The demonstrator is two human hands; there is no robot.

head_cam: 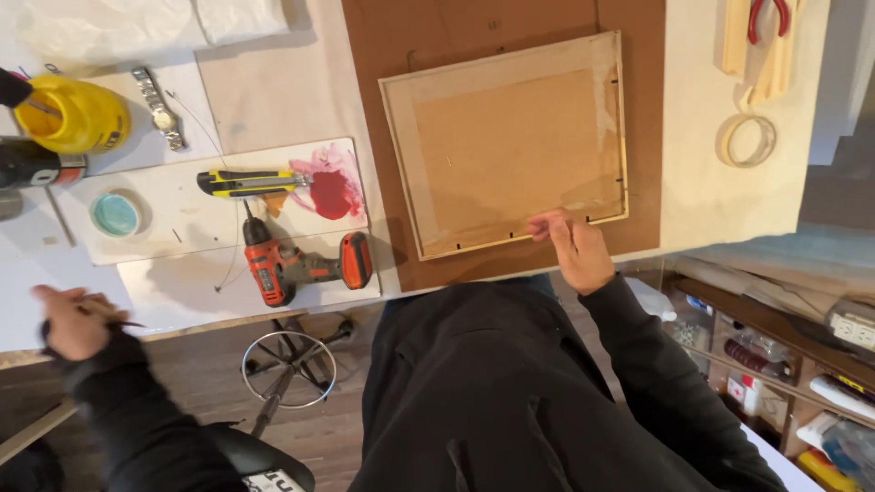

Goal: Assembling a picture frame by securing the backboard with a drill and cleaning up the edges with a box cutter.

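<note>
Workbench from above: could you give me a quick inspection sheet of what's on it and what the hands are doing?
Surface: pale workbench with a brown board laid on it.
Job's things: picture frame, back side up, lying on the brown board.
Clutter: cordless drill, yellow utility knife, red paint smear, yellow bottle, wristwatch, tape roll, red-handled pliers.
Grippers: right hand touches the frame's near edge; left hand is closed around a thin dark tool, blurred.
Cables: nothing seen; one thin wire by the drill.
Surroundings: stool, shelves on the right.
</note>
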